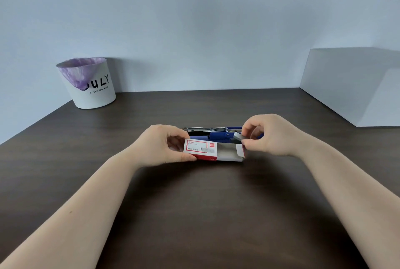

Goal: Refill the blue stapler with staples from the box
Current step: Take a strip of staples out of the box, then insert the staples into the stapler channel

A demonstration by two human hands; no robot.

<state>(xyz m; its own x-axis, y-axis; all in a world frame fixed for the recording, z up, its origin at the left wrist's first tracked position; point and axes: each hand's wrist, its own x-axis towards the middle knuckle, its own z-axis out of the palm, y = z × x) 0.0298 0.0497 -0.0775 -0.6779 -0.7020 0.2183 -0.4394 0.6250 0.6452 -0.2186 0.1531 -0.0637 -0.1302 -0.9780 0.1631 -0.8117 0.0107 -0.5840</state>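
Far left on the dark worktop point(86, 160) I note a white bin point(89, 85). Left hand point(161, 144), grip closed on the red-white staple box point(207, 149), open at its right end, blue stapler point(218, 134) lying open just behind. Right hand point(270, 134), grip pinching a staple strip point(239, 136) above the box's open end.

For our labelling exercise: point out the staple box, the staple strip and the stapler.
staple box point(200, 148): head view, printed top.
staple strip point(239, 136): head view, grey side face.
stapler point(218, 135): head view, blue hinge piece.
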